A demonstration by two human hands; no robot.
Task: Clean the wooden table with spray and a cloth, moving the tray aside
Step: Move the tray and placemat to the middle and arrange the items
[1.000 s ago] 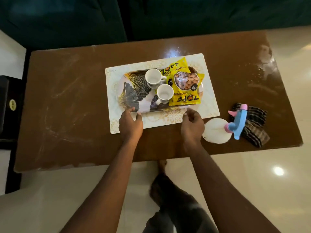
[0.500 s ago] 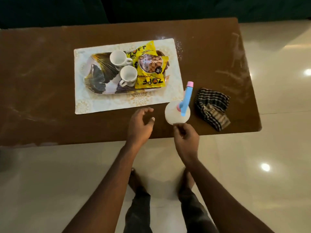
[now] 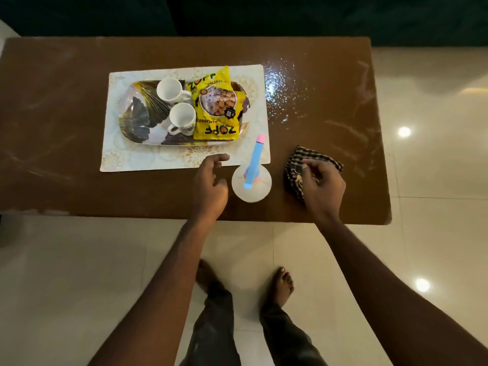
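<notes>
A brown wooden table [image 3: 66,114] carries a patterned tray [image 3: 137,133] on a pale placemat [image 3: 132,162]. Two white cups [image 3: 169,89] and a yellow snack packet [image 3: 216,107] sit on the tray. A white spray bottle [image 3: 250,186] with a blue and pink head stands near the front edge. My left hand [image 3: 210,186] hovers just left of the bottle, fingers relaxed, holding nothing. My right hand [image 3: 323,186] lies on the dark checked cloth [image 3: 317,155] to the bottle's right, and its fingers curl into the fabric.
Spray droplets [image 3: 282,85] glisten on the wood right of the placemat. Pale smears streak the table's left and right ends. A dark sofa [image 3: 264,14] runs behind the table. My bare feet stand on glossy tiles [image 3: 79,273] below the front edge.
Both hands left the tray's front edge. My right hand moved right, past the spray bottle, onto the cloth. My left hand drew up beside the bottle.
</notes>
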